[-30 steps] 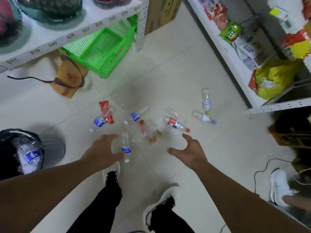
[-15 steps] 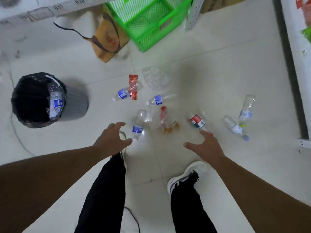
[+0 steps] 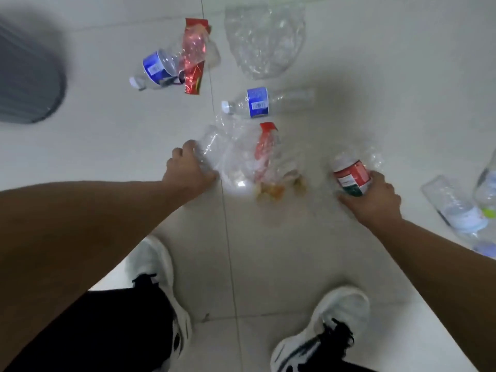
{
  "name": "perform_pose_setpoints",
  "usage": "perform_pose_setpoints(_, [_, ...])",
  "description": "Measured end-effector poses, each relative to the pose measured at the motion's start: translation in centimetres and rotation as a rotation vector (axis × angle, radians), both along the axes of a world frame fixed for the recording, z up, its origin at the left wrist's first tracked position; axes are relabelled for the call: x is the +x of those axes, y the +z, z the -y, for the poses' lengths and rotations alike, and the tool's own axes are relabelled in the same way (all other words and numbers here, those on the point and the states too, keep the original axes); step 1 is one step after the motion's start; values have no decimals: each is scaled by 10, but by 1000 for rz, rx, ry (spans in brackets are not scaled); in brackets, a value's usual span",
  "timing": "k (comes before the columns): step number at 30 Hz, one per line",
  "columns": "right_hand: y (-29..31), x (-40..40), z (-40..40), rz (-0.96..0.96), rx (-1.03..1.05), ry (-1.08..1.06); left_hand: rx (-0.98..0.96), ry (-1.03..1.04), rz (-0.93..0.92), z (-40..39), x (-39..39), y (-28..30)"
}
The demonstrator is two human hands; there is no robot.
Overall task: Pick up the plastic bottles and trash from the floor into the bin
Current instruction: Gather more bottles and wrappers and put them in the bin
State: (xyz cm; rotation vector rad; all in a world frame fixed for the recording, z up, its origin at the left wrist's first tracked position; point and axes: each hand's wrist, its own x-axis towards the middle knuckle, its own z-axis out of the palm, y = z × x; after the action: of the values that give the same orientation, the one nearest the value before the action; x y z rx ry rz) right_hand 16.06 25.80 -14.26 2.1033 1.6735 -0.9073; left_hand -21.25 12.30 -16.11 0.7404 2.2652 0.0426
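Observation:
My left hand grips a clear plastic bottle lying on the white tiled floor. My right hand grips a bottle with a red and green label. Between them lies a clear plastic bag with a red strip and food scraps. Farther off lie a blue-labelled bottle, another blue-labelled bottle beside a red wrapper, and a crumpled clear bag. The grey bin stands at the left edge; only its side shows.
Two more clear bottles lie at the right edge. My white and black shoes and black trousers fill the bottom of the view.
Both hands have dropped to the floor and closed round bottles: the left on the clear one, the right on the red-labelled one. The view has moved down and closer to the trash.

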Motion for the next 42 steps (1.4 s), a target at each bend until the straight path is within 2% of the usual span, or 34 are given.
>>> perform_pose_setpoints(2, [-17,3,6,-3,17,-2,26,-35,-16,0,-1,-12])
perform_pose_setpoints(5, [0,1,26,-92,31,-83,5,-3,-3,-2,-3,9])
perform_pose_setpoints(7, [33,-1,38,-159,24,-198,-17,60,-32,-3,2,44])
perform_pose_setpoints(10, [99,-2,50,-200,-9,-203,-29,87,-14,5,12,109])
perform_pose_setpoints(14, [192,10,59,-205,-16,-120,-55,-15,-1,19,29,198])
perform_pose_setpoints(19, [293,38,62,-216,-34,-156,-56,-109,45,23,55,294])
perform_pose_setpoints(23, [343,57,65,-291,-82,-266,-47,-95,61,15,76,349])
perform_pose_setpoints(26, [367,65,62,-325,-142,-269,-55,-61,89,5,93,376])
perform_pose_setpoints(29, [382,69,57,-349,-150,-253,-89,-3,126,5,104,385])
perform_pose_setpoints(34, [380,63,48,-339,-165,-210,-157,-70,101,-1,110,369])
perform_pose_setpoints(39, [344,47,37,-261,-172,-105,-158,-128,147,-28,105,329])
perform_pose_setpoints(42, [293,34,29,-152,-229,12,-155,-193,125,-51,96,288])
